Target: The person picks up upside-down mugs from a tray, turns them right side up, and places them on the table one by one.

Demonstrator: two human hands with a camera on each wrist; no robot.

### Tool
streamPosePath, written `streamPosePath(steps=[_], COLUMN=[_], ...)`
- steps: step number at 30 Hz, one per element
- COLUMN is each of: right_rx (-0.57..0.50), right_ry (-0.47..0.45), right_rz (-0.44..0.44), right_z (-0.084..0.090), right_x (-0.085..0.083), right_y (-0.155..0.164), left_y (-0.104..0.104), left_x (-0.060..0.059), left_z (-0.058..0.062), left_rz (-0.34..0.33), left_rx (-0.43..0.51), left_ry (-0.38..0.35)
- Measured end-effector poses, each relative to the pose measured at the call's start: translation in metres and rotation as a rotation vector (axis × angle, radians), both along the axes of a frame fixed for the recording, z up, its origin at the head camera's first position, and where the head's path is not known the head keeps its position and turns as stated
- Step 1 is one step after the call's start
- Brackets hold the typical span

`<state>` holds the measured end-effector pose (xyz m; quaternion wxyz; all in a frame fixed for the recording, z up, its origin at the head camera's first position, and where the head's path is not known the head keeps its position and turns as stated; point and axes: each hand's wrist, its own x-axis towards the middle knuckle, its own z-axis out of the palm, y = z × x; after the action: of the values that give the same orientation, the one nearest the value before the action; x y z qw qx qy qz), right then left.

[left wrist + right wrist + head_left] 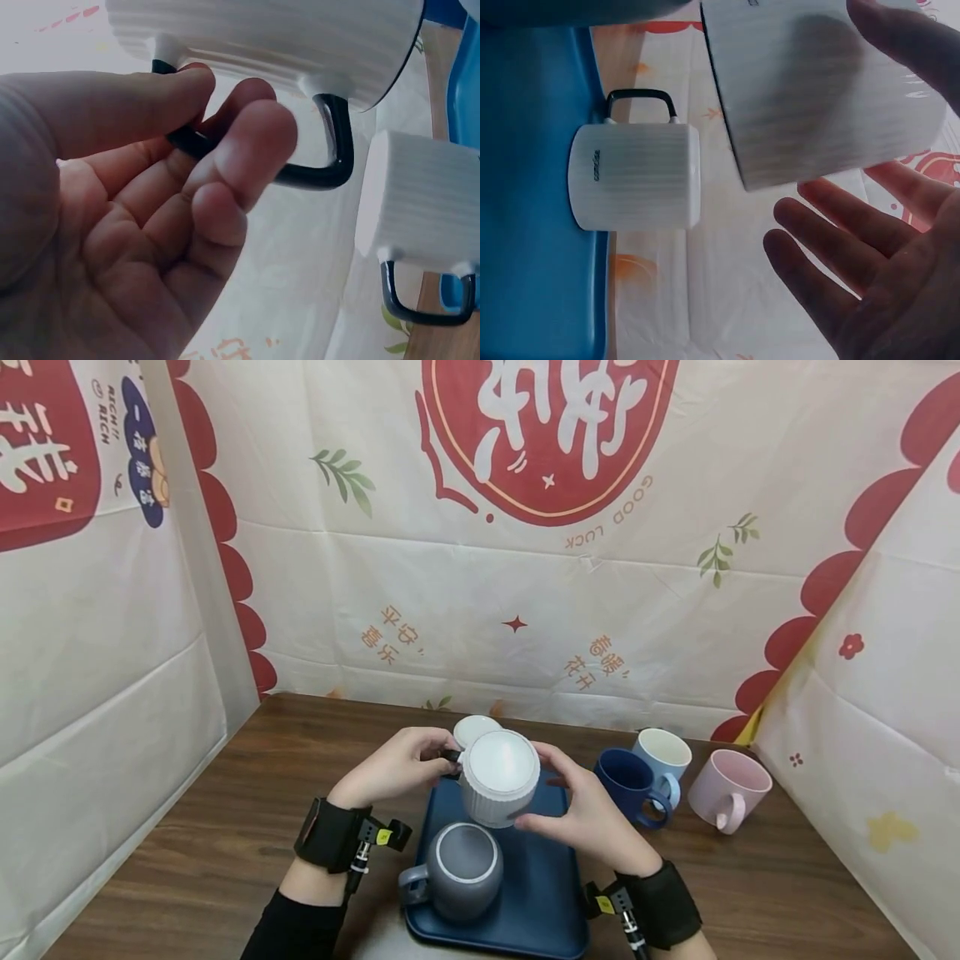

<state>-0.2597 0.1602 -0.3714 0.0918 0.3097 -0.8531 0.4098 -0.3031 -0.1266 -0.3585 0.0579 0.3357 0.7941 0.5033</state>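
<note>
A white ribbed mug [498, 785] hangs above the blue tray [540, 893], its mouth tipped toward me. My left hand [397, 768] pinches its black handle [330, 161] between thumb and fingers [240, 150]. My right hand [592, 818] is cupped at the mug's right side with fingers [832, 255] spread and fairly straight; I cannot tell if they touch the mug wall [817, 90]. A second white ribbed mug [476, 729] with a black handle stands at the tray's far end, just behind the held one. A grey mug [461, 868] stands on the tray's near left part.
To the right of the tray, on the brown wooden table [225, 843], stand a navy mug [628, 785], a light blue mug [663, 756] and a pink mug [727, 789]. Printed cloth walls close in the back and both sides.
</note>
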Motion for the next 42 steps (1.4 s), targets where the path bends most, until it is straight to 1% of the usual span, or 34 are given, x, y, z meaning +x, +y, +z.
streamPosePath(steps=[5, 9, 13, 16, 19, 22, 26, 31, 35, 42], right_rx=[-0.043, -0.111, -0.163, -0.179, -0.191, -0.215, -0.235, -0.234, -0.267, -0.327], right_ry=[0.003, -0.008, -0.027, -0.037, -0.047, -0.082, -0.127, -0.139, -0.165, -0.210], right_rz=[0.036, 0.094, 0.135, 0.146, 0.151, 0.149, 0.131, 0.112, 0.141, 0.236], right_z=[0.000, 0.003, 0.007, 0.010, 0.011, 0.013, 0.013, 0.012, 0.012, 0.016], right_x=[0.000, 0.002, 0.004, 0.004, 0.004, 0.004, 0.006, 0.009, 0.009, 0.009], right_y=[0.001, 0.007, 0.010, 0.012, 0.015, 0.017, 0.020, 0.023, 0.024, 0.027], left_y=[0.005, 0.009, 0.013, 0.015, 0.018, 0.021, 0.025, 0.027, 0.028, 0.028], left_x=[0.009, 0.016, 0.020, 0.021, 0.021, 0.021, 0.020, 0.020, 0.021, 0.022], left_z=[0.006, 0.012, 0.016, 0.017, 0.017, 0.017, 0.014, 0.010, 0.009, 0.013], left_rz=[-0.003, 0.019, 0.036, 0.039, 0.019, -0.010, -0.029, -0.042, -0.054, -0.080], left_rx=[0.021, 0.036, 0.082, 0.125, 0.178, 0.224, 0.235, 0.224, 0.238, 0.282], left_ry=[0.026, 0.042, 0.051, 0.049, 0.047, 0.050, 0.051, 0.057, 0.061, 0.039])
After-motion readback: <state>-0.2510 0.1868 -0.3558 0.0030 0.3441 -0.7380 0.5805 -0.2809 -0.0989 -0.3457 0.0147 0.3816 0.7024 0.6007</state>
